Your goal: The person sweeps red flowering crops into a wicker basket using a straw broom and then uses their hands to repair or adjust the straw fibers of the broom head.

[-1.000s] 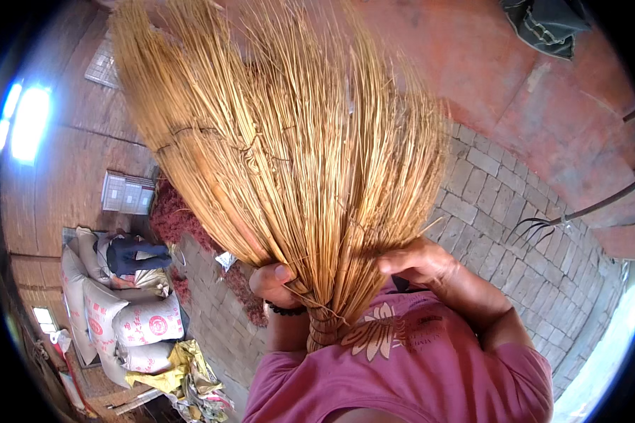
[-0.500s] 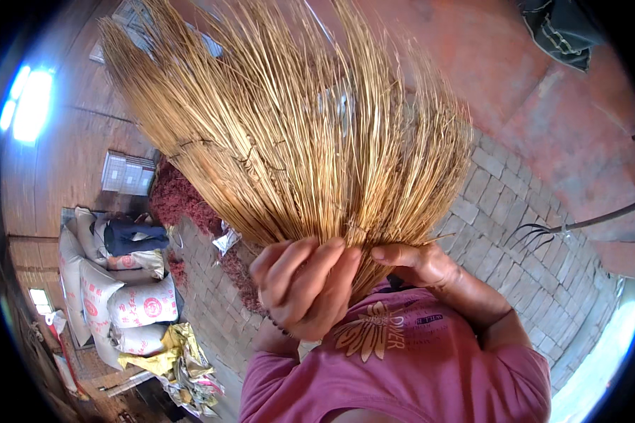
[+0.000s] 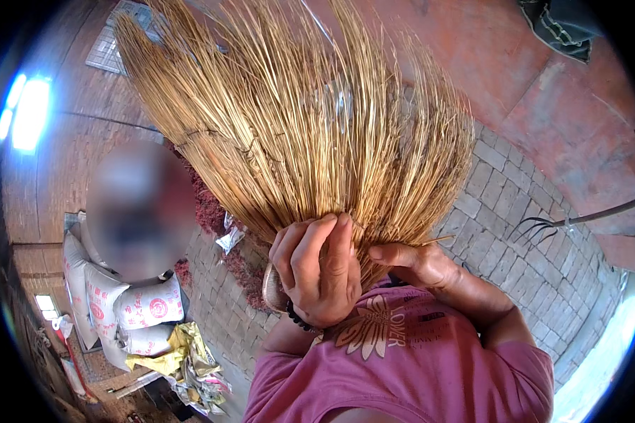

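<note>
A big straw broom [image 3: 331, 155] fans out in front of my chest, its golden bristles pointing away and its narrow neck near me. My right hand [image 3: 420, 264] grips the neck from the right, thumb pressed on the front and the other fingers hidden behind. On the left of the neck is my left hand [image 3: 314, 271], its back toward me and fingers bent together, fingertips against the bristle bases. Whether those fingertips pinch a strand or a tie is hidden. Thin ties cross the bristles on the left side.
Stuffed white sacks [image 3: 152, 307] and crumpled yellow and silver packaging [image 3: 190, 366] lie at the left. Dark red plant heads [image 3: 212, 204] cover part of the brick floor [image 3: 501, 204]. A curved-tined fork [image 3: 536, 229] lies at right. A blurred patch hides the area above the sacks.
My left hand's fingers have moved slightly right and up along the neck, now more upright. My right hand keeps its grip. The surroundings have shifted slightly in view.
</note>
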`<state>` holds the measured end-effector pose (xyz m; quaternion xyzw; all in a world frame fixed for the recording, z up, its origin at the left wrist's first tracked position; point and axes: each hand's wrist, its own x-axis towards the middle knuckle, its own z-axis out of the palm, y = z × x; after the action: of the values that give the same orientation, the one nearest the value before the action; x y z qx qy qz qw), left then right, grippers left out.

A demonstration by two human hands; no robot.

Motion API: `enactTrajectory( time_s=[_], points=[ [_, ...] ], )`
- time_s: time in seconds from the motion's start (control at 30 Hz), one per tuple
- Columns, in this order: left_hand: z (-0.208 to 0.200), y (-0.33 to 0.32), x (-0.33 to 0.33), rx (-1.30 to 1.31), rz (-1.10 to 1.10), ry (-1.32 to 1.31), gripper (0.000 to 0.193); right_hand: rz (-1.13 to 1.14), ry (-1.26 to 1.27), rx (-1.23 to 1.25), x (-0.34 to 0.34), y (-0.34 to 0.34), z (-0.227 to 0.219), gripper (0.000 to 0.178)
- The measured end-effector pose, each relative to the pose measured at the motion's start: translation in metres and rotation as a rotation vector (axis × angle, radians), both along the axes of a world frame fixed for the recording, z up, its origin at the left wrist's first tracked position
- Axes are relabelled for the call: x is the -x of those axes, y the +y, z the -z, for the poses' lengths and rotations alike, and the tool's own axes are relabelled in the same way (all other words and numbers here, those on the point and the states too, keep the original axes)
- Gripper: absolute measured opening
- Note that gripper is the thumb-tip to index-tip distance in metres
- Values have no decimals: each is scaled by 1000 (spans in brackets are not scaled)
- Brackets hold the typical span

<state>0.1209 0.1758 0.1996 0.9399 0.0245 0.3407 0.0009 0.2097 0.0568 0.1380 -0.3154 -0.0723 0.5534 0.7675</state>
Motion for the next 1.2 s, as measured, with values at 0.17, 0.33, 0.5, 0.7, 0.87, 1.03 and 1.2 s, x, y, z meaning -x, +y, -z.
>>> enactTrajectory(
  time_s=[0.17, 0.33, 0.5, 0.7, 0.87, 1.03, 1.2],
  points=[
    [2, -6, -4, 36, -44, -1, 26, 21, -69, -47, 3, 1, 9, 36],
    [0, -7, -6, 159, -42, -31, 25, 24, -259, -88, 2, 1, 7, 38],
    [-3, -6, -11, 217, -55, -21, 21, 20, -169, -54, 7, 4, 8, 40],
    [1, -7, -13, 292, -33, -102, 15, -25, -269, -65, 7, 0, 1, 39],
    [-7, -6, -15, 223, -58, -13, 16, -31, -230, -75, 9, 0, 2, 38],
    [4, 2, -14, 322, -24, -25, 16, -5, -252, -70, 11, 1, 3, 36],
    [5, 1, -14, 249, -8, -119, 19, 16, -168, -56, 11, 6, 11, 38]
  ],
)
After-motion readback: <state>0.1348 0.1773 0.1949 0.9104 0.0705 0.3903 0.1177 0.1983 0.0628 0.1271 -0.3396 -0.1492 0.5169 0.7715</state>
